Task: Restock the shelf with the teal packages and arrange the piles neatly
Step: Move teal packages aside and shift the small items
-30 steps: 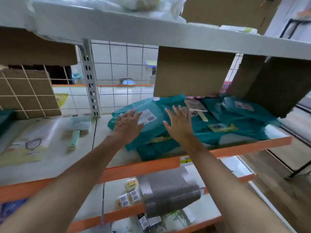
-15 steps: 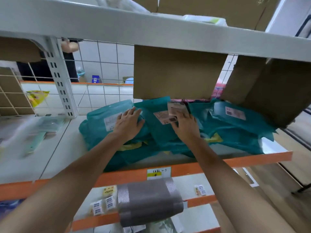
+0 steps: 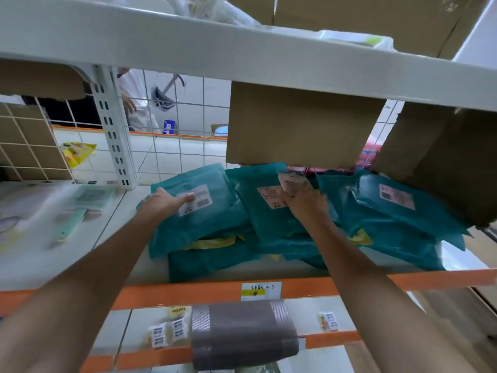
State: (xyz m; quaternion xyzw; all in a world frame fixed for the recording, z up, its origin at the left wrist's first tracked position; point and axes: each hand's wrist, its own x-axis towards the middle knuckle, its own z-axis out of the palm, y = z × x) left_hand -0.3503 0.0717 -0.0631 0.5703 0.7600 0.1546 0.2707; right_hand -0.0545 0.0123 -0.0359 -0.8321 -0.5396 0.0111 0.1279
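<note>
Several teal packages with white labels lie in overlapping piles on the shelf (image 3: 301,289) with an orange front edge. My left hand (image 3: 164,204) grips the upper left edge of the left teal package (image 3: 204,227), thumb lying across its label. My right hand (image 3: 305,207) rests over the middle teal package (image 3: 266,219) and pinches a small pale packet (image 3: 291,181), lifted above it. A third teal pile (image 3: 398,219) lies to the right, untouched. Yellow strips show between the lower packages.
Two cardboard boxes (image 3: 304,127) (image 3: 443,162) hang low over the back of the piles. A white upright post (image 3: 113,130) and wire mesh stand at the back left. Clear packets with a mint-handled item (image 3: 72,224) lie left. A grey bundle (image 3: 242,332) sits on the lower shelf. A person (image 3: 137,103) stands behind the mesh.
My left hand slid from the top of the left package to its upper left edge. My right hand picked up the small pale packet and holds it raised. The view moved closer.
</note>
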